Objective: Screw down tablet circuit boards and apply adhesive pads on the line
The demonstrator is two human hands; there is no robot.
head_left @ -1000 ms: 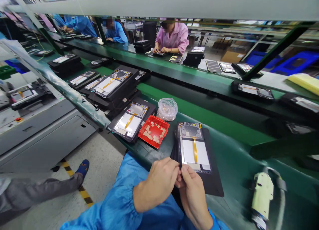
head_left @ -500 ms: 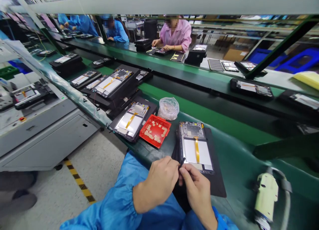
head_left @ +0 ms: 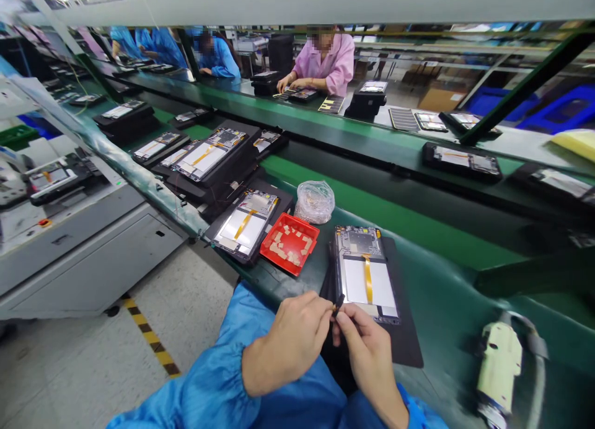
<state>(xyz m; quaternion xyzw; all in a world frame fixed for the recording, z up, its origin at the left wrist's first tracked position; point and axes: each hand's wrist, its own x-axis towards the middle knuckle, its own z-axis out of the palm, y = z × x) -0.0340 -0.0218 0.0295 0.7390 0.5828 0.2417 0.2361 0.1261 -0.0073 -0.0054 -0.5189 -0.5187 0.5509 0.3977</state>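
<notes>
A small black part (head_left: 340,301) sits between my fingertips, too small to name more exactly. My left hand (head_left: 297,333) is closed in a pinch at one side of it. On the other side, thumb and fingers of my right hand (head_left: 365,342) are pressed against it. Just beyond both hands an opened tablet (head_left: 379,280) with a white battery and an orange ribbon cable lies on a black foam pad (head_left: 409,336). My hands cover its near left corner. Left of it stands a red tray (head_left: 304,221) holding several small beige pieces.
A clear plastic bag (head_left: 315,201) of small parts stands behind the tray. Another opened tablet (head_left: 248,221) lies to the left. A pale powered hand tool (head_left: 499,367) with a cable rests at the right. Across the conveyor (head_left: 418,212), a person in pink (head_left: 337,63) works at tablets.
My hands have shifted very slightly, still pinching the black part, which now shows a little more. Across the line, the co-worker's hands have moved, and a tablet at right has slid left.
</notes>
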